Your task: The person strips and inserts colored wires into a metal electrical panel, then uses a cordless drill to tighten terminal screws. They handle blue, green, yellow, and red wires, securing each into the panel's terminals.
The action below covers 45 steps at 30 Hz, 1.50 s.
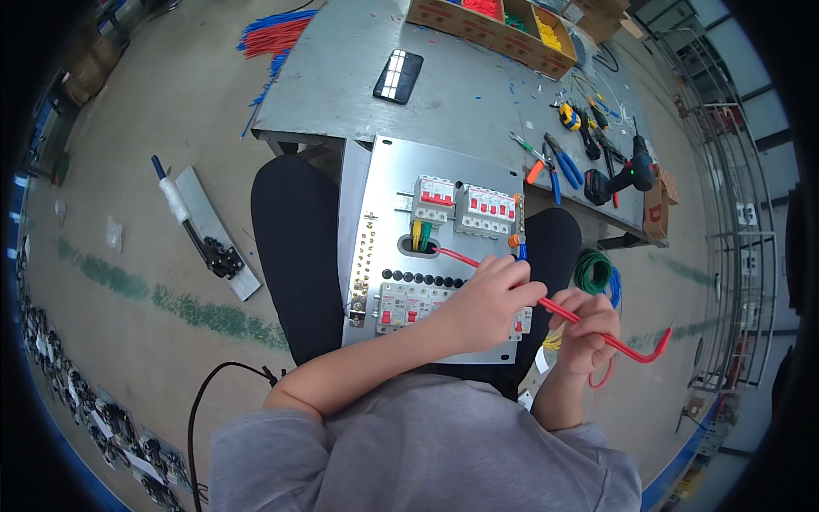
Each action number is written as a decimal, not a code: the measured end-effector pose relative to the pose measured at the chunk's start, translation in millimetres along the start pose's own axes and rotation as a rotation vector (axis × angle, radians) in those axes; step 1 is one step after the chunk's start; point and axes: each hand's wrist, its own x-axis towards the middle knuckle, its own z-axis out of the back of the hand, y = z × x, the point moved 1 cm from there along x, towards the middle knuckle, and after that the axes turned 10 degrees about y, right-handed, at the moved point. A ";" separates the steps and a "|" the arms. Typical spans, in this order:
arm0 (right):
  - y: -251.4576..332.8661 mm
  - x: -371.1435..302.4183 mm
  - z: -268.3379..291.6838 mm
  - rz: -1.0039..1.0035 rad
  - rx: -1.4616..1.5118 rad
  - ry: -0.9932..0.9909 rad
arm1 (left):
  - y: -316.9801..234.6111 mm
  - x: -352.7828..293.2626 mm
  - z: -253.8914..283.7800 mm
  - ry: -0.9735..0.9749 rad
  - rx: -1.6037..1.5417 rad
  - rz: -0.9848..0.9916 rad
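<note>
A bundle of red wires runs through both my hands, its bent end sticking out past the right one. My left hand is closed in a pinch on the wires above the lower part of a metal mounting plate. Farther right, my right hand has its fingers wrapped round them. A red strand leads left into an oval hole in the plate, beside yellow and green wires. Two blocks of circuit breakers stand above the hole. My left hand and forearm partly hide a lower breaker row.
The plate lies over my lap against a grey workbench. On the bench are a phone, pliers, a cordless drill and a divided box. Wire coils lie on the floor at right, a long-handled tool at left.
</note>
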 end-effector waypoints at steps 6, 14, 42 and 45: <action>-36.2 4.6 -6.5 -0.006 -0.029 0.131 | 21.6 -14.6 2.8 -0.041 -0.032 0.125; -62.0 53.5 -22.5 -0.266 -0.305 0.661 | 23.4 -36.8 47.7 0.011 0.373 0.457; -115.1 54.1 -42.1 -0.794 -0.059 0.834 | 79.8 -59.3 93.1 -0.185 -0.198 0.793; -111.6 56.4 -42.7 -0.737 -0.002 0.692 | 79.7 -60.2 94.8 -0.215 -0.182 0.820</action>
